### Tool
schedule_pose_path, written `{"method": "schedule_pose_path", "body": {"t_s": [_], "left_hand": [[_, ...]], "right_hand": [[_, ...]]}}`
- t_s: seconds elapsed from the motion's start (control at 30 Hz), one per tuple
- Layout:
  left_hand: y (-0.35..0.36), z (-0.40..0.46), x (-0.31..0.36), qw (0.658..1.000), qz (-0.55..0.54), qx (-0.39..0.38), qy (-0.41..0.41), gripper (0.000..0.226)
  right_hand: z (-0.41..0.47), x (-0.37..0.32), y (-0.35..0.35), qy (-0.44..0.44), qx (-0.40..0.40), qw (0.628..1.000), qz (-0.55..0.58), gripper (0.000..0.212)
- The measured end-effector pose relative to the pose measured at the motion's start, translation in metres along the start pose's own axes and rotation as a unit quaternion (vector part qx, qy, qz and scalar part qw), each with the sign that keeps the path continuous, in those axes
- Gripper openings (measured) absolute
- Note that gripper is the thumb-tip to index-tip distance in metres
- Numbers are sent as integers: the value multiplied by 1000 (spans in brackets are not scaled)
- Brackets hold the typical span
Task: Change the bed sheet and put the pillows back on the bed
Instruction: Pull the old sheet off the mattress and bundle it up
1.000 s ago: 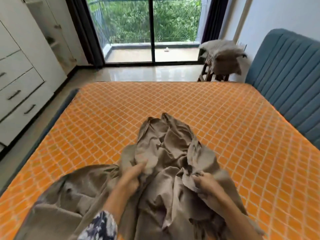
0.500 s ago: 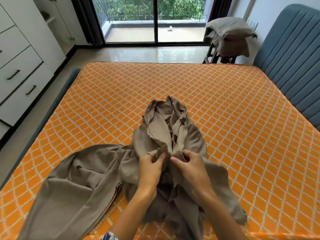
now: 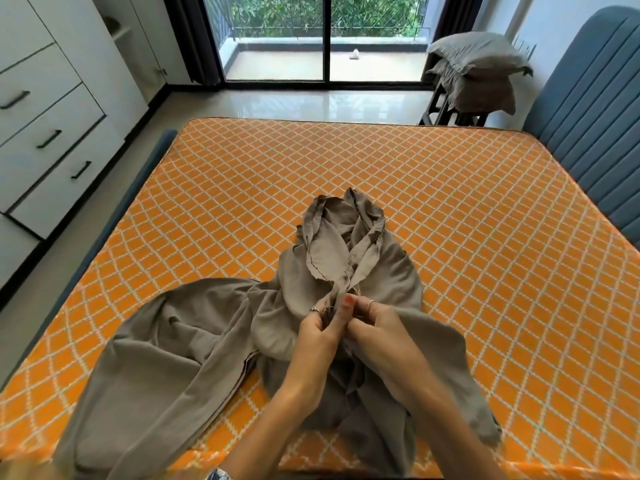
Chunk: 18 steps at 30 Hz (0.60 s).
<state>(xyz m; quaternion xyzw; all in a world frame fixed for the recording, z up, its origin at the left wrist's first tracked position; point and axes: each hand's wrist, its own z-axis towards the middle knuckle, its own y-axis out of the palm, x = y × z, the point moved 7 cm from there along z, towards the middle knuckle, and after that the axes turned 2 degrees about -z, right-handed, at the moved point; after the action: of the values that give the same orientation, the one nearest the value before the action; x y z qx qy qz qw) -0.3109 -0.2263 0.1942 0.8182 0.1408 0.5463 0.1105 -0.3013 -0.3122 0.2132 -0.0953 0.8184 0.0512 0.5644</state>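
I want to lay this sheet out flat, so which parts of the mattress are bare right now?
Bare mattress runs along the far edge toward the window, down the right side beside the blue headboard, and along the left edge. It is crowded in the near middle, where the bunched sheet lies and the left hand and right hand grip it.

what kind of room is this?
Most likely a home bedroom: a bare orange mattress against a blue padded headboard, pillows stacked on a stand, and a white built-in drawer unit.
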Motion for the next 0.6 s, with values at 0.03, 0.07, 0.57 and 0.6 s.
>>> {"method": "schedule_pose_path", "body": {"t_s": [0.03, 0.07, 0.57, 0.6], "left_hand": [[-2, 1, 1, 1000, 2, 1, 2, 61], [-5, 2, 1, 1000, 7, 1, 3, 62], [-24, 7, 21, 976, 157, 93, 121, 17], [-24, 6, 26, 963, 207, 83, 152, 16]], "right_hand": [[-2, 0, 3, 1, -12, 1000, 20, 43], [-4, 1, 4, 2, -17, 999, 44, 53], [12, -3, -21, -30, -58, 997, 43, 34], [24, -4, -38, -67, 1, 996, -59, 31]]}}
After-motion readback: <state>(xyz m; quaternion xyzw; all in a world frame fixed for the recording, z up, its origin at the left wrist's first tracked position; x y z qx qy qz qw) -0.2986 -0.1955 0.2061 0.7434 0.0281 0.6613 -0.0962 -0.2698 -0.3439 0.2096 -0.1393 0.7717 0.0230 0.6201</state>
